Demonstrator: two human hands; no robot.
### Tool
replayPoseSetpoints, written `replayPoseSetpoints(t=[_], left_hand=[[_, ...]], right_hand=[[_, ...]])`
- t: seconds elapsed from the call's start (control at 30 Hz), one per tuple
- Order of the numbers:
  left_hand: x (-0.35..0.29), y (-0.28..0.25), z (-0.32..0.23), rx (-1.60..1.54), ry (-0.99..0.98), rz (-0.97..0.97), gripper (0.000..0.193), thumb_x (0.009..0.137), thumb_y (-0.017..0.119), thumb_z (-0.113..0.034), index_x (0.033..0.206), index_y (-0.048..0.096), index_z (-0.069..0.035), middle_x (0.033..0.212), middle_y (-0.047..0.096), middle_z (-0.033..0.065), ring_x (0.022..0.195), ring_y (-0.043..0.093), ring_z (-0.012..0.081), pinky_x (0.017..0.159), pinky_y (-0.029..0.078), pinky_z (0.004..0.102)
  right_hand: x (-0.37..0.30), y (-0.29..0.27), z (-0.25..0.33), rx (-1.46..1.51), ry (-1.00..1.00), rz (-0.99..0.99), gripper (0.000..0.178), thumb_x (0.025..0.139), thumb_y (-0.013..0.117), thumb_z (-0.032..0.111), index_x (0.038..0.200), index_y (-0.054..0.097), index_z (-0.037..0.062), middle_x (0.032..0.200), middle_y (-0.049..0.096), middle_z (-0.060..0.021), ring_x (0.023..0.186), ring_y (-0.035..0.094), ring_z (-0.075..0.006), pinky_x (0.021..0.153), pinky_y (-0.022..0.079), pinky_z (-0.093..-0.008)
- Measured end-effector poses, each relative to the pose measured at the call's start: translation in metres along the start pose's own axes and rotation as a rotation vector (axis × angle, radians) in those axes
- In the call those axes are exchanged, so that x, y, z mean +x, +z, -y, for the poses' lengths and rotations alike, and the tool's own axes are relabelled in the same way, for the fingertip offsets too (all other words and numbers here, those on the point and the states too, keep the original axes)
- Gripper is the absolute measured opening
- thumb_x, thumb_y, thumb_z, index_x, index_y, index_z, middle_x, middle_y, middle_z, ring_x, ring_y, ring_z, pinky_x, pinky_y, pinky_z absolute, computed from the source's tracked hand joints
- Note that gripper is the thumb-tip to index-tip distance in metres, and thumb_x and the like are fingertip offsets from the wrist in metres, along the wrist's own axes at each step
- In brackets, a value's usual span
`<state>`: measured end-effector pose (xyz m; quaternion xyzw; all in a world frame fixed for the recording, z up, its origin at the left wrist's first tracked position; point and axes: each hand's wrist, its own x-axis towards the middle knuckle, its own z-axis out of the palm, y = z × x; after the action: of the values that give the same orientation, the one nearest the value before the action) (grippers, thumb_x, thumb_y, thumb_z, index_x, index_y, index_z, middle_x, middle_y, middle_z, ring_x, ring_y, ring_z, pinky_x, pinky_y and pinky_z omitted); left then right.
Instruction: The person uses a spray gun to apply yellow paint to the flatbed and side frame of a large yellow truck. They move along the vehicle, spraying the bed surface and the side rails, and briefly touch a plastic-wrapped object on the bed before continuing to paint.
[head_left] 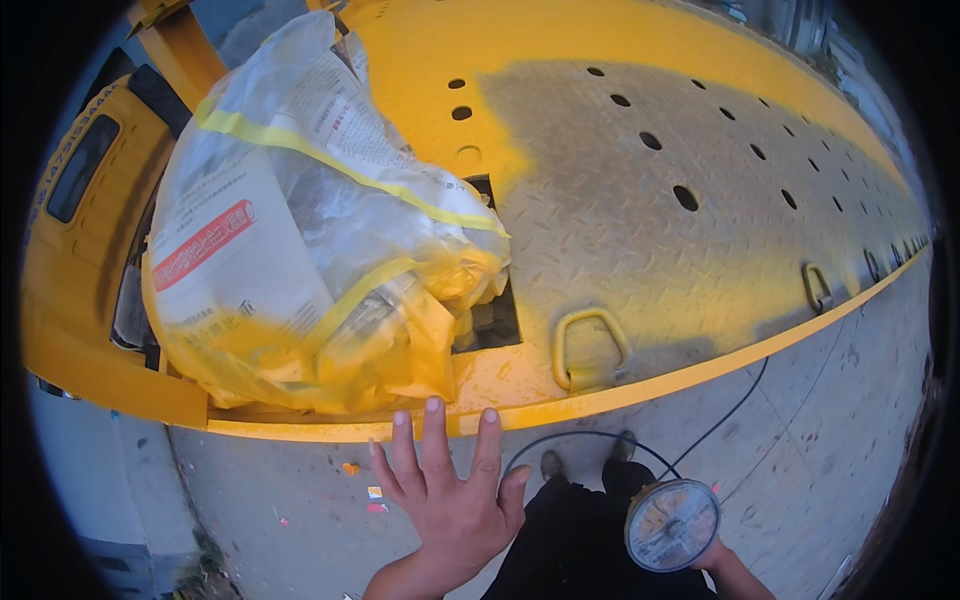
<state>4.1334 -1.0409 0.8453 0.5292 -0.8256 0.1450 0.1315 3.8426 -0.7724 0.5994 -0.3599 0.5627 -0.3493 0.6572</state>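
Watching remotely, I see the left hand (450, 505), fingers apart, at the yellow rim (300, 431), perhaps for balance, just short of taped wrapping (265, 215) likely shielding something from paint, while the right hand (712, 554), beneath the round cup (672, 525), hides its grip.

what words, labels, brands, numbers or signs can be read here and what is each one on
I won't copy the wording, only place it:
Red banner with pale characters: lower newspaper sheet on the wrapped bundle.
Bold dark characters: same sheet, below the banner, hard to make out.
Fine print: upper newspaper sheet, too small to read.
Blue row of numbers: yellow cab, curved by the lens.
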Motion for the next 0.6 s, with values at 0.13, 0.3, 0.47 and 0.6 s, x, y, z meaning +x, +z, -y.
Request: replayPoseSetpoints(t=[0.13, 0.3, 0.47, 0.6], left_hand=[[0.003, -0.001, -0.016, -0.097, 0.096, 0.024, 0.048, 0.095, 0.041, -0.047, 0.129, 0.057, -0.017, 0.142, 0.034, 0.0254, 0.133, 0.025, 0.0467, 0.105, 0.014, 0.0615], [0.006, -0.004, -0.018, -0.075, 0.117, 0.030, 0.051, 0.094, 0.042, -0.051, 0.131, 0.054, -0.018, 0.142, 0.033, 0.0255, 0.134, 0.023, 0.0466, 0.105, 0.013, 0.0619], [0.008, -0.008, -0.006, -0.018, -0.037, 0.028, 0.055, 0.094, 0.041, -0.051, 0.131, 0.053, -0.012, 0.142, 0.033, 0.0261, 0.133, 0.024, 0.0474, 0.105, 0.012, 0.0627], [0.007, -0.003, -0.028, 0.032, 0.003, 0.052, 0.056, 0.095, 0.039, -0.050, 0.131, 0.053, -0.010, 0.142, 0.034, 0.0266, 0.133, 0.025, 0.0476, 0.105, 0.013, 0.0629]], right_hand=[[0.014, 0.015, 0.030, 0.242, 0.127, -0.035, 0.056, 0.075, 0.074, 0.021, 0.125, 0.053, 0.0059, 0.124, 0.059, -0.0105, 0.115, 0.056, -0.0230, 0.101, 0.042, -0.0351], [0.013, -0.004, 0.021, -0.357, -0.121, 0.197, 0.081, 0.073, 0.078, 0.010, 0.142, 0.034, 0.0082, 0.140, 0.045, -0.0092, 0.126, 0.046, -0.0199, 0.107, 0.036, -0.0383], [0.000, -0.022, -0.037, -0.297, -0.119, 0.172, 0.075, 0.070, 0.079, 0.007, 0.136, 0.043, 0.0057, 0.130, 0.054, -0.0094, 0.117, 0.054, -0.0195, 0.103, 0.042, -0.0367], [0.005, -0.006, -0.005, -0.346, -0.258, 0.005, 0.040, 0.071, 0.070, 0.013, 0.109, 0.058, 0.0033, 0.105, 0.064, -0.0137, 0.095, 0.063, -0.0275, 0.085, 0.049, -0.0360]])
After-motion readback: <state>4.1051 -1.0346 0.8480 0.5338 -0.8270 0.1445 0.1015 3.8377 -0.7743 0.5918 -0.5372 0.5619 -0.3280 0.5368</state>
